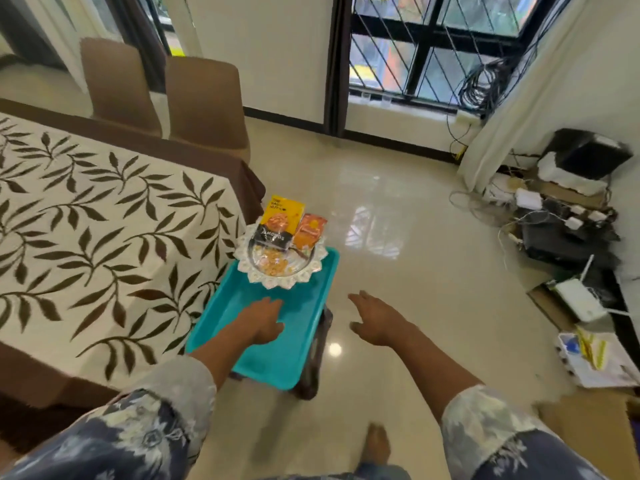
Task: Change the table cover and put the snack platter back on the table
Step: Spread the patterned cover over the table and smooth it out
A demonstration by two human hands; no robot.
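Observation:
A cream table cover (104, 223) with brown leaf print lies over the table at the left, above a brown underlay. The snack platter (280, 261), a silver dish with a lacy white rim, holds nuts and a yellow, a black and an orange snack packet. It sits at the far end of a teal tray (311, 327) on a dark stool beside the table. My left hand (263, 320) hovers over the tray's near half, fingers loosely curled, holding nothing. My right hand (377, 320) is spread open above the floor, right of the tray.
Two brown covered chairs (204, 105) stand behind the table. Cables, power adapters, a router (575, 299) and boxes crowd the floor along the right wall. A barred window (433, 50) and white curtain are ahead. My bare foot (377, 445) is on the glossy tile floor.

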